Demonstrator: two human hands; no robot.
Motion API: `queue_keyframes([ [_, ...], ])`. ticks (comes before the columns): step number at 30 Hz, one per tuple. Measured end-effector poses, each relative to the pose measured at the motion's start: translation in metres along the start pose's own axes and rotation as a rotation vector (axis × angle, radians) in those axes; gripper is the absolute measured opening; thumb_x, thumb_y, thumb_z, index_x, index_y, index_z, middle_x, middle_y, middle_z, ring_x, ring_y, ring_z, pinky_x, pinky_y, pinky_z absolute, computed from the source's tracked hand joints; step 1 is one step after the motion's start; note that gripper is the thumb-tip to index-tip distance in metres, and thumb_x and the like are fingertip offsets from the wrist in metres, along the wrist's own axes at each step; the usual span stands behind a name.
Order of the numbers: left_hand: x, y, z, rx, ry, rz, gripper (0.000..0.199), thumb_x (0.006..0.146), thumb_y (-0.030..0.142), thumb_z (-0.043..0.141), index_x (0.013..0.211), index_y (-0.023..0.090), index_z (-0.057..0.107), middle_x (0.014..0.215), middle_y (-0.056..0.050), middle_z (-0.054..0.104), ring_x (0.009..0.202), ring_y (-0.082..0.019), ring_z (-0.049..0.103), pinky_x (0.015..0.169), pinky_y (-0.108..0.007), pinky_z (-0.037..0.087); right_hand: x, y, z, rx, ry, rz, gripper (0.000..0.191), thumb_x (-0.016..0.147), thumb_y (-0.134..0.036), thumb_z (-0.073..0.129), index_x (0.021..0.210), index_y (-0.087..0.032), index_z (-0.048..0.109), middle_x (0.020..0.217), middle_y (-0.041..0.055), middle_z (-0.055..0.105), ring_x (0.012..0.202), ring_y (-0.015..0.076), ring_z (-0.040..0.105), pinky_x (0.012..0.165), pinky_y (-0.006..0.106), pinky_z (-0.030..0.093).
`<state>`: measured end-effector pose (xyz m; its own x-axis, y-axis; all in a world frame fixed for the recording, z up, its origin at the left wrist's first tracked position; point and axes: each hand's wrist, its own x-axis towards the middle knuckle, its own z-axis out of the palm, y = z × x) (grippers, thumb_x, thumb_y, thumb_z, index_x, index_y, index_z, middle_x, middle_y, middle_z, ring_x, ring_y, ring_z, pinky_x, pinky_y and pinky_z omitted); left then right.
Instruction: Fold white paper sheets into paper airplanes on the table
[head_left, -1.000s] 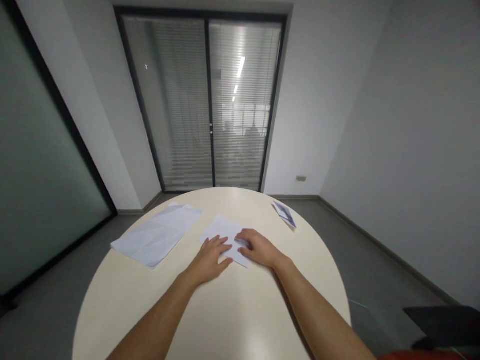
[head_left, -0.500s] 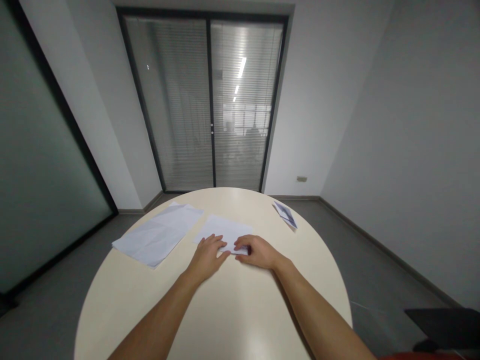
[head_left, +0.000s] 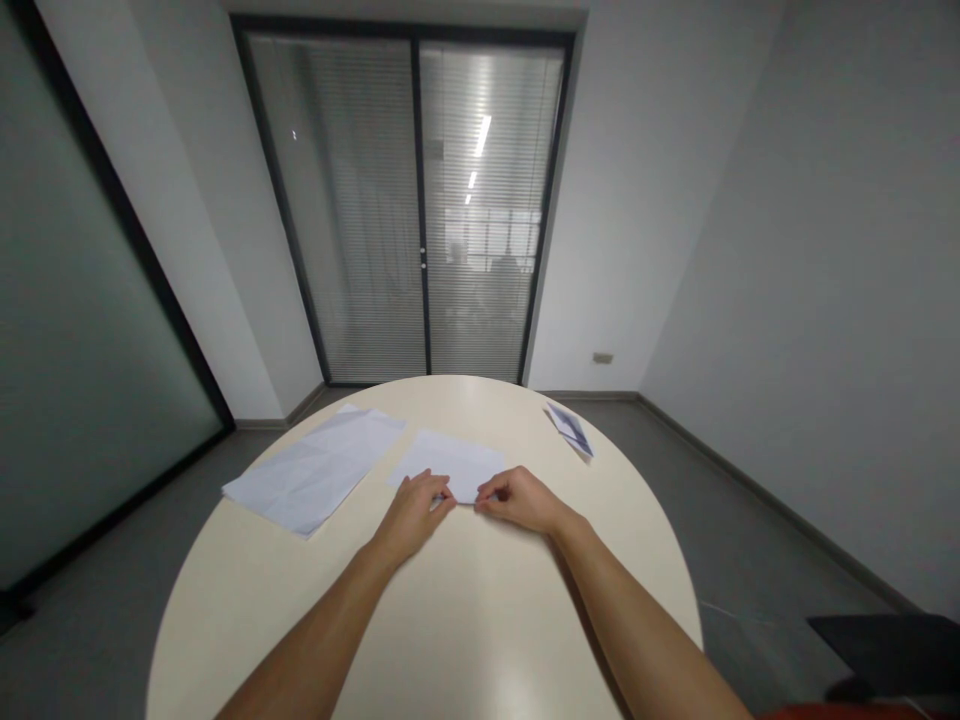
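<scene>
A white sheet of paper (head_left: 450, 456) lies on the round cream table (head_left: 435, 610) in front of me. At the left part of its near edge, my left hand (head_left: 418, 510) pinches the paper between thumb and fingers. My right hand (head_left: 517, 500) grips the same edge a short way to the right, fingertips pressed together on it. Between the two hands the near edge shows as a thin, slightly raised line. My palms and fingers cover the sheet's near corners.
Several larger creased white sheets (head_left: 319, 470) lie at the table's left. A small folded paper piece with dark print (head_left: 570, 430) rests near the far right rim. A black chair part (head_left: 885, 650) stands at lower right, beyond the table edge.
The fingers of both hands have closed onto the paper's near edge; the right hand's fingers were more apart before. The other papers have stayed in place.
</scene>
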<state>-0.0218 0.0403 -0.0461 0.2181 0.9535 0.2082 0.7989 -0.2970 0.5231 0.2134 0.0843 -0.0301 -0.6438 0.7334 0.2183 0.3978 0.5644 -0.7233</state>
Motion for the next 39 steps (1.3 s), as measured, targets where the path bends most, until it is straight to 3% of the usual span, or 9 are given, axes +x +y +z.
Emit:
queue_keyframes([
  [9, 0.0, 0.0, 0.0, 0.038, 0.005, 0.0, 0.02, 0.096, 0.029, 0.052, 0.101, 0.025, 0.071, 0.136, -0.007, 0.064, 0.14, -0.031, 0.045, 0.116, -0.056, 0.028, 0.0, 0.014, 0.003, 0.064, 0.066, 0.088, 0.029, 0.075, -0.044, 0.08, 0.075, -0.016, 0.073, 0.078, 0.0043, 0.074, 0.069, 0.0162, 0.064, 0.064, 0.025, 0.047],
  [16, 0.0, -0.003, 0.002, 0.031, 0.02, 0.015, 0.025, 0.097, 0.029, 0.05, 0.112, 0.024, 0.069, 0.134, -0.007, 0.065, 0.139, -0.029, 0.046, 0.117, -0.052, 0.03, -0.002, 0.004, -0.002, -0.047, 0.079, 0.0, 0.025, 0.082, -0.043, 0.073, 0.085, -0.018, 0.074, 0.075, 0.0006, 0.07, 0.065, 0.0135, 0.058, 0.061, 0.024, 0.042],
  [21, 0.0, 0.001, 0.0, 0.011, 0.033, 0.037, 0.024, 0.097, 0.027, 0.049, 0.108, 0.023, 0.07, 0.129, -0.008, 0.068, 0.132, -0.027, 0.053, 0.114, -0.045, 0.037, -0.001, 0.005, -0.002, -0.066, 0.103, 0.001, 0.03, 0.093, -0.044, 0.059, 0.088, -0.017, 0.072, 0.078, 0.0023, 0.071, 0.068, 0.015, 0.06, 0.065, 0.025, 0.045],
  [29, 0.0, 0.001, -0.001, -0.045, 0.099, 0.131, 0.017, 0.095, 0.024, 0.051, 0.095, 0.021, 0.068, 0.12, -0.007, 0.069, 0.112, -0.02, 0.063, 0.101, -0.033, 0.046, 0.002, 0.005, 0.0, -0.112, 0.168, 0.07, 0.033, 0.097, -0.044, 0.052, 0.109, -0.018, 0.069, 0.09, 0.0064, 0.075, 0.077, 0.0191, 0.066, 0.073, 0.029, 0.048],
  [36, 0.0, -0.001, -0.002, 0.031, 0.115, 0.096, 0.016, 0.095, 0.026, 0.053, 0.099, 0.02, 0.068, 0.102, -0.006, 0.072, 0.101, -0.021, 0.063, 0.092, -0.032, 0.047, 0.003, 0.005, 0.0, -0.139, 0.199, 0.08, 0.035, 0.098, -0.039, 0.05, 0.121, -0.019, 0.065, 0.092, 0.0062, 0.076, 0.077, 0.0196, 0.067, 0.072, 0.03, 0.047],
  [39, -0.002, 0.001, -0.004, 0.035, 0.116, 0.1, 0.015, 0.095, 0.025, 0.053, 0.096, 0.02, 0.068, 0.1, -0.005, 0.071, 0.1, -0.021, 0.062, 0.091, -0.032, 0.047, 0.003, 0.002, 0.0, -0.162, 0.202, 0.068, 0.035, 0.098, -0.036, 0.049, 0.125, -0.02, 0.065, 0.101, 0.0072, 0.076, 0.084, 0.0208, 0.067, 0.078, 0.031, 0.048],
])
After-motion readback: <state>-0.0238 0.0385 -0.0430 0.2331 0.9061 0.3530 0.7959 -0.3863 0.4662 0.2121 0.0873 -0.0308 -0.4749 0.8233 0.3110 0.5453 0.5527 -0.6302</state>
